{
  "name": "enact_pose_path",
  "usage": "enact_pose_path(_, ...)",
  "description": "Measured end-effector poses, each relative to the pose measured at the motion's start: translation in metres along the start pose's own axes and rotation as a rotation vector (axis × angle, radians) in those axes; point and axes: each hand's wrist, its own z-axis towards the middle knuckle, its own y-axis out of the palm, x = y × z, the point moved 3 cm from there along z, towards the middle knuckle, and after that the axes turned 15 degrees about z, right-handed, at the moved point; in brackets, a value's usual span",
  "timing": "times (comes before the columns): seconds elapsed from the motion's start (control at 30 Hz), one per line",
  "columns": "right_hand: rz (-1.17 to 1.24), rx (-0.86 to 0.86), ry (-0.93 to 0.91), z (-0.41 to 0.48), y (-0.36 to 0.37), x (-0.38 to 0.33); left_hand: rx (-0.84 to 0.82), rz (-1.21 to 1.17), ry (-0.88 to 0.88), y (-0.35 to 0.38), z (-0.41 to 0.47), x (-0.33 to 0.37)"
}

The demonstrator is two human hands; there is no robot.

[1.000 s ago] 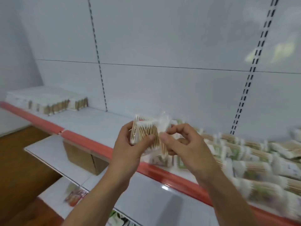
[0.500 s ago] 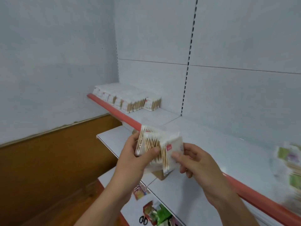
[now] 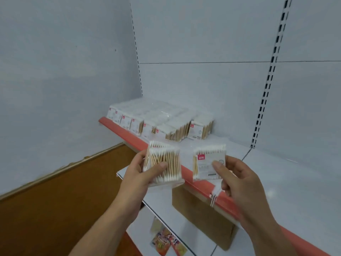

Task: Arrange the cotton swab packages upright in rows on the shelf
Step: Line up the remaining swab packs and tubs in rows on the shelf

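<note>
L hand (image 3: 140,174): centre-left of frame, grip closed round swab packs (image 3: 164,163), thumb across the front; more than one pack there, count unclear; sticks vertical, cotton tips top + bottom.
R hand (image 3: 238,182): centre-right, grip pinching single swab pack (image 3: 208,163), thumb on label face; red logo in pack's upper left corner.
Held lots: side by side, apart, in the air in front of red edge strip (image 3: 199,183).
Shelf (image 3: 276,172): white, from mid-frame down to lower right; bare stretch behind R hand.
Stocked rows (image 3: 156,119): upper centre, at shelf's far end against grey side wall (image 3: 64,80); packs upright, label faces toward red edge strip.
Short row (image 3: 201,128): just beside stocked rows, on their right.
In the way: both hands + held packs cover part of red edge strip and near shelf edge; stocked rows in full view above them.
Tag (image 3: 215,195): small, white, hanging off red edge strip next to R hand.
Cardboard box (image 3: 203,215): lower centre, under shelf.
Lower shelf (image 3: 162,202): white, below L hand.
Colourful packets (image 3: 166,242): bottom centre, blurred.
Slotted upright (image 3: 267,80): upper right, on back panel.
Wood panel (image 3: 55,200): brown, lower left.
</note>
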Motion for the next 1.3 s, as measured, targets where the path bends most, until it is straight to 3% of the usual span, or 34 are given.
enact_pose_path(0.17,-0.045,0.123,-0.011,0.045,0.026,0.023,-0.114,-0.049,-0.002,-0.024,0.086,-0.022)
enact_pose_path(0.4,-0.207,0.323,-0.115,0.102,0.056,0.039,-0.412,-0.071,0.048,-0.044,0.187,-0.035)
enact_pose_path(0.83,-0.500,0.616,-0.085,0.175,0.094,0.083,-0.800,-0.235,0.102,-0.056,0.252,-0.055)
enact_pose_path(1.2,-0.566,0.697,-0.031,0.186,0.107,0.089,-0.900,-0.306,0.066,-0.056,0.263,-0.056)
enact_pose_path(1.3,-0.589,0.751,-0.125,0.156,0.124,0.077,-0.888,-0.262,0.075,-0.057,0.262,-0.060)
